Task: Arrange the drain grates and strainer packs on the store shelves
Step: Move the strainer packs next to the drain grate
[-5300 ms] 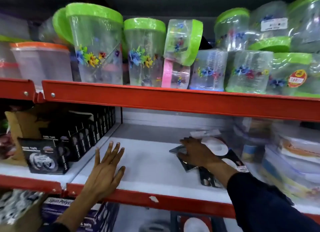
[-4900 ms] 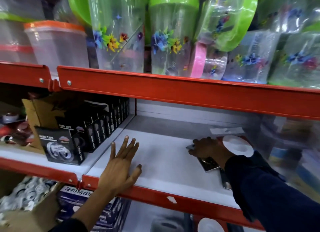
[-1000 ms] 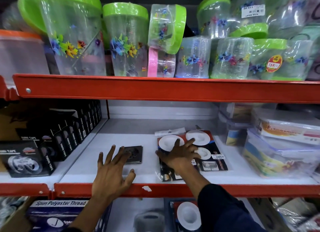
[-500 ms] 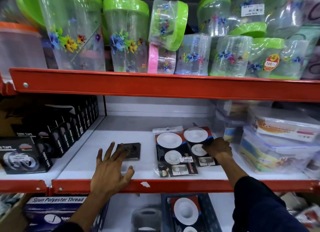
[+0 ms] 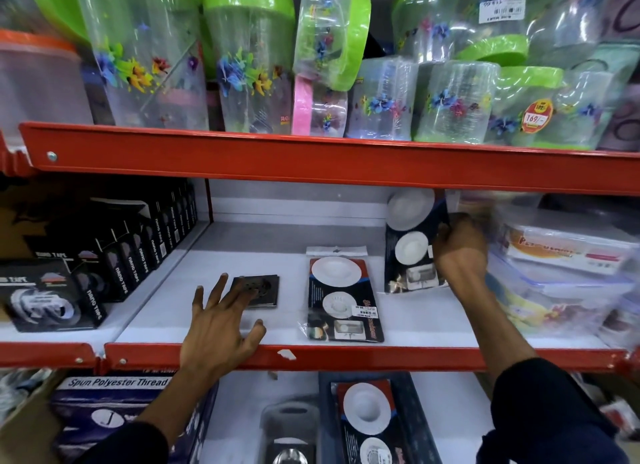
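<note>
Right hand now clamped on the right edge of one dark card-backed strainer pack with white round strainers under clear plastic, tipped upright on its lower edge at the back right of the white middle shelf, just beside the stacked clear lidded food boxes. Half a second back lay flat next to its twin; now stood up and drawn apart from it. Second strainer pack left lying flat mid-shelf, hang tab toward the back wall.

Left hand spread wide, empty, palm down at the red front lip, fingertips overlapping the near edge of the dark square metal drain grate; real contact or mere hovering cannot be told. Same pose as a second ago, grate in the same spot left of the flat pack.

Meaning for the task: likely a switch from flat stacking to upright, face-out display against the boxes. Probably next: leaning the raised pack so it stays, then standing the flat one beside it. Risk: the thin pack sliding down once released.

More strainer packs waiting in the dark bin on the shelf below.
</note>
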`<state>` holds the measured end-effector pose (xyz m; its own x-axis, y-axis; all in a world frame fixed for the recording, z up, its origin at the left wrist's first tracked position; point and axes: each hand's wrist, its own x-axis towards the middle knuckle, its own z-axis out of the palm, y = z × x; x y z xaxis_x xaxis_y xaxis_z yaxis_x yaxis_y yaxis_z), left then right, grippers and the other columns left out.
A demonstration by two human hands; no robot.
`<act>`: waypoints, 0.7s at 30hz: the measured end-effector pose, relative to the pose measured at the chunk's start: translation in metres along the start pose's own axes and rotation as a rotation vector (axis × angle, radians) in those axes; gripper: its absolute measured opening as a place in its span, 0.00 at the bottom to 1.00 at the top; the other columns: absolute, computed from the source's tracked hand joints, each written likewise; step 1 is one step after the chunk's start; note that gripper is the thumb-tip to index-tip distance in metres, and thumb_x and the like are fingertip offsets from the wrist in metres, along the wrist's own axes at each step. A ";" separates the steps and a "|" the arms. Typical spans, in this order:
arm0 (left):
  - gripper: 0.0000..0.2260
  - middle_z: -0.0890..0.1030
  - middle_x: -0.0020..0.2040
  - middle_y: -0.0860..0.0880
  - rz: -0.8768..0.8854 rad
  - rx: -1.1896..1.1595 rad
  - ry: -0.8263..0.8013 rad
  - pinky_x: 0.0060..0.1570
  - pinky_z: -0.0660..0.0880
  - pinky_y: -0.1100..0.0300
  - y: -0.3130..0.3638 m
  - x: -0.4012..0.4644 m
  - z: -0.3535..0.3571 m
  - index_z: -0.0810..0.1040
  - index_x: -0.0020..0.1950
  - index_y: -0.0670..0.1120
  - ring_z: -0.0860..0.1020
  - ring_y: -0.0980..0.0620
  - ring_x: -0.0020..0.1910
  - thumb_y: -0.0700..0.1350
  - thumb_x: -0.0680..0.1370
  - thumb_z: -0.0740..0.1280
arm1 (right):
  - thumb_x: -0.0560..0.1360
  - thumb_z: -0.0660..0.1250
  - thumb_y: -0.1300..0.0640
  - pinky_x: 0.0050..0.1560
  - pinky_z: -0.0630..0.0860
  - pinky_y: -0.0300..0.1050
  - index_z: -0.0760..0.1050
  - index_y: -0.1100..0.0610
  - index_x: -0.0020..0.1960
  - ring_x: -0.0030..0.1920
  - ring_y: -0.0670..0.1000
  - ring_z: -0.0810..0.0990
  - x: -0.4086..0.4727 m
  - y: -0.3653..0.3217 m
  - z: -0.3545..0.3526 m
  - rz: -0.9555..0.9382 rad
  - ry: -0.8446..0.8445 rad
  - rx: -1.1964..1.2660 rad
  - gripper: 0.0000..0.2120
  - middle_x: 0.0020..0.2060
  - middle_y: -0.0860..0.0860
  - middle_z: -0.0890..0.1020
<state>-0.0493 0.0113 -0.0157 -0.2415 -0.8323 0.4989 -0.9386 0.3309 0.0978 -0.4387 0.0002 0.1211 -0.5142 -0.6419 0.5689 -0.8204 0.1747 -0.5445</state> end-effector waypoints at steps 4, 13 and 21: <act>0.30 0.70 0.76 0.49 -0.013 0.012 -0.011 0.77 0.53 0.34 0.001 -0.001 0.000 0.71 0.72 0.52 0.58 0.45 0.80 0.63 0.74 0.54 | 0.80 0.61 0.62 0.42 0.72 0.53 0.78 0.61 0.44 0.46 0.62 0.82 -0.011 -0.017 0.013 0.120 -0.228 0.389 0.09 0.46 0.64 0.84; 0.33 0.62 0.80 0.50 -0.023 0.008 -0.043 0.78 0.45 0.35 -0.002 -0.002 0.000 0.62 0.78 0.51 0.49 0.48 0.82 0.65 0.77 0.47 | 0.82 0.60 0.55 0.36 0.70 0.42 0.81 0.61 0.53 0.47 0.60 0.83 -0.079 -0.014 0.081 0.199 -0.563 0.187 0.13 0.52 0.61 0.85; 0.32 0.56 0.81 0.49 -0.041 -0.002 -0.002 0.77 0.42 0.33 -0.025 -0.009 -0.009 0.56 0.80 0.51 0.45 0.48 0.82 0.64 0.79 0.44 | 0.77 0.65 0.43 0.64 0.72 0.58 0.63 0.58 0.73 0.68 0.63 0.68 -0.091 -0.055 0.077 -0.211 -0.397 -0.249 0.31 0.69 0.60 0.69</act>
<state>-0.0219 0.0148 -0.0155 -0.2034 -0.8461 0.4928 -0.9473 0.2973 0.1194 -0.3274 -0.0082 0.0519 -0.2364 -0.9078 0.3466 -0.9556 0.1526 -0.2520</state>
